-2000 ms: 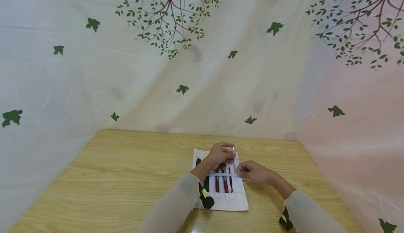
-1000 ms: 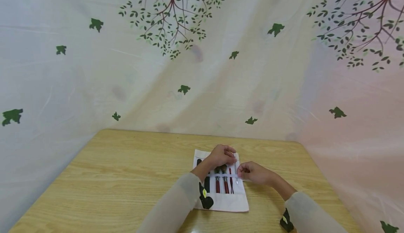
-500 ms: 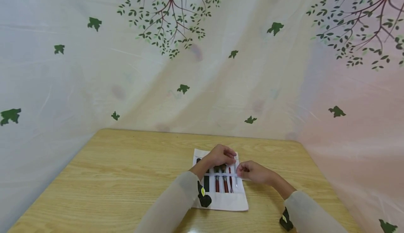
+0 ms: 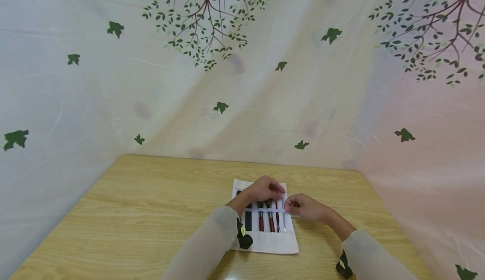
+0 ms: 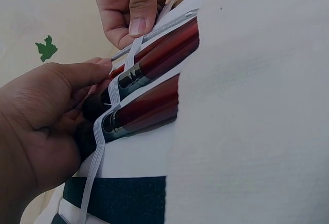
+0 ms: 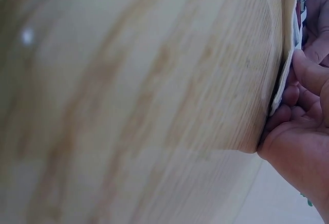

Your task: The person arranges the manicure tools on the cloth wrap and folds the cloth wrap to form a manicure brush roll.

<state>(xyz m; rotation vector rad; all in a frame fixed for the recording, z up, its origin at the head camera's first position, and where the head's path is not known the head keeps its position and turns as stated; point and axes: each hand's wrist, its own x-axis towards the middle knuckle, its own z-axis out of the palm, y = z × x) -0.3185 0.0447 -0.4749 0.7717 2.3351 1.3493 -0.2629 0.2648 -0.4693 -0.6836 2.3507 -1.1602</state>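
Note:
A white cloth tool roll [image 4: 270, 243] lies spread on the table, with a white elastic band [image 5: 114, 93] across its middle. My left hand [image 4: 267, 188] pinches the upper end of a thin silver rod-like tool [image 5: 177, 21], which runs under the band, its lower end at the roll's near pocket. At the roll's right edge, my right hand [image 4: 307, 207] pinches the band between thumb and fingers. Two brushes with red handles [image 5: 164, 49] and a slim red tool [image 4: 278, 221] sit side by side under the band. Their upper ends are partly behind my left hand.
A dark flat piece [image 5: 123, 198] sits under the band at the roll's left. The wooden table [image 4: 163, 212] reaches back to a pale curtain [image 4: 250, 116] printed with leaves and branches. Each wrist wears a black camera [image 4: 244, 240].
The silver tool has slid down under the band toward the near pocket, my left hand moving nearer along with it. My right hand has stayed at the band.

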